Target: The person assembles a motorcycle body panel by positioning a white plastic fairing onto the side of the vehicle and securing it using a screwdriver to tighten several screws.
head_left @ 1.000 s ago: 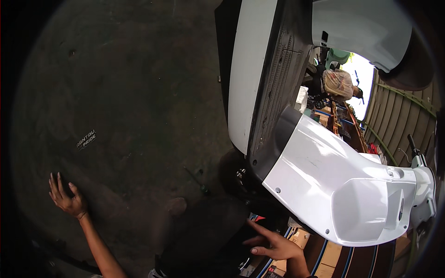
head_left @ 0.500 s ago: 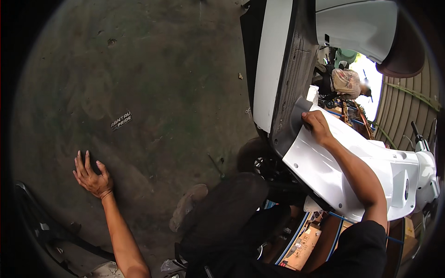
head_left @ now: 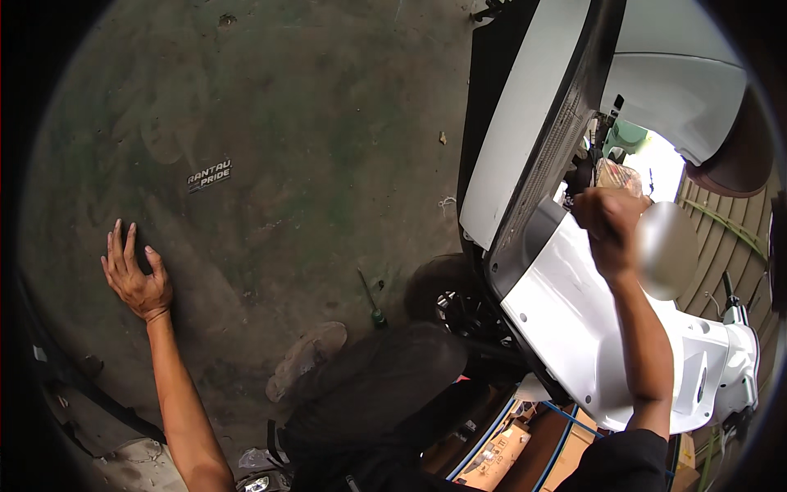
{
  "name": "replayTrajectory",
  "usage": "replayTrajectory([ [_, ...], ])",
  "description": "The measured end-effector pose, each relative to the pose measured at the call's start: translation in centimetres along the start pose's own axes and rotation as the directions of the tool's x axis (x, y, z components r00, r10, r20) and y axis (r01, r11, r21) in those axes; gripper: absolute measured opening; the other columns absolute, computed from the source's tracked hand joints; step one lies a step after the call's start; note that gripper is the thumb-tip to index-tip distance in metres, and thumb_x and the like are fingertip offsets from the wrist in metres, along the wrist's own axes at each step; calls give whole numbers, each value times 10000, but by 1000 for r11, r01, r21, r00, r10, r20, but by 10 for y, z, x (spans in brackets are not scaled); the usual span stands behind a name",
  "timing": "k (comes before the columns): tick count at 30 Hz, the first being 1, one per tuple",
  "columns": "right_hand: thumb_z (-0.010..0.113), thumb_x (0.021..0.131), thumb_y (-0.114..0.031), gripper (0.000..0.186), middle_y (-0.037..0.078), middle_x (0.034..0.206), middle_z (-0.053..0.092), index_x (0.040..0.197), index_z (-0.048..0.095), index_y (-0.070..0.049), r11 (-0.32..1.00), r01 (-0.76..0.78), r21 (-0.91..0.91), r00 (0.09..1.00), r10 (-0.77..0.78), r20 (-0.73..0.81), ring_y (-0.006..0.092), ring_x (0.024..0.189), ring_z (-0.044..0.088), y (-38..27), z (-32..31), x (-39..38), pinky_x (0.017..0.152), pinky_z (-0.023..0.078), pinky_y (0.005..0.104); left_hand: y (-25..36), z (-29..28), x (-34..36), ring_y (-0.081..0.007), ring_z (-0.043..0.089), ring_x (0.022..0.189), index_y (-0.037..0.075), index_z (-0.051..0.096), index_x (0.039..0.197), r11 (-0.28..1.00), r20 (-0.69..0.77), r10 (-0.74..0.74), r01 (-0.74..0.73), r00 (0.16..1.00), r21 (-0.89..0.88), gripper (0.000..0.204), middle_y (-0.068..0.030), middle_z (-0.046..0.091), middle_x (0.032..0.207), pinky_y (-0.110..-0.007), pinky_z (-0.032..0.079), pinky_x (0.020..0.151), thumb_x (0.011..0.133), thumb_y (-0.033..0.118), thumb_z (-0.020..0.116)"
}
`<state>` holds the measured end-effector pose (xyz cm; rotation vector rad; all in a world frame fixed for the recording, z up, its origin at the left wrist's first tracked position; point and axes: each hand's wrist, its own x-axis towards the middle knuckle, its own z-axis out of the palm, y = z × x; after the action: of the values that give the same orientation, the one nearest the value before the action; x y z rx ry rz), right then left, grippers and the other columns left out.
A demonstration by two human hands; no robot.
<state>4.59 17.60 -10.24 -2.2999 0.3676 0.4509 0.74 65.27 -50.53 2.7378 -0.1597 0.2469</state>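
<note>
A white scooter (head_left: 574,328) takes up the right side, with a dark grey ribbed footboard (head_left: 537,164) beside its glossy white front panel. My right hand (head_left: 611,230) is raised in a fist in front of this panel, near where it meets the footboard. Nothing sticks out of the closed fingers. Out to the left, my left hand (head_left: 138,275) is spread on the dark floor (head_left: 311,189), fingers apart and holding nothing.
A screwdriver (head_left: 373,299) with a green handle lies near the scooter's wheel (head_left: 443,299). My shoe (head_left: 307,357) is beside it. Cardboard boxes (head_left: 496,455) sit at the bottom. A long black part (head_left: 90,394) lies lower left. Behind my fist, a person's patterned shirt (head_left: 619,176) shows.
My right fist has lifted off the panel's edge beside the footboard and appears larger. My left hand stays spread on the floor. The whole view has shifted.
</note>
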Motion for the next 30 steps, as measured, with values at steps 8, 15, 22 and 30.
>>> replayTrajectory([
  [8,475,969,-244,440,31,555,416,582,427,-39,911,-411,20,898,409,-164,139,496,368,109,4,-44,490,273,307,9,10,-5,-213,471,1369,208,586,1343,1000,10,9,-9,1000,-19,407,26,529,1462,-477,302,1161,940,209,526],
  [15,466,1001,-210,349,77,593,446,720,525,-11,656,267,-705,749,-602,-276,200,522,402,-16,-6,43,524,317,348,-9,7,-1,-221,502,1342,201,591,1336,998,-11,58,-58,998,19,392,31,547,1445,-484,331,1137,948,222,535],
  [22,609,881,-253,260,89,981,619,1091,626,-101,-81,42,-996,995,-91,49,276,954,593,106,-18,-53,836,447,461,2,15,-2,-211,508,1334,207,610,1318,999,-24,50,-50,998,-16,378,45,566,1424,-472,326,1138,950,235,531],
  [30,683,733,-164,280,47,594,377,606,445,-88,101,576,-811,740,-486,465,215,495,405,-35,12,5,446,322,355,-2,19,-2,-221,514,1332,204,606,1320,996,-50,85,-86,995,-25,376,41,564,1429,-475,328,1134,950,233,543],
])
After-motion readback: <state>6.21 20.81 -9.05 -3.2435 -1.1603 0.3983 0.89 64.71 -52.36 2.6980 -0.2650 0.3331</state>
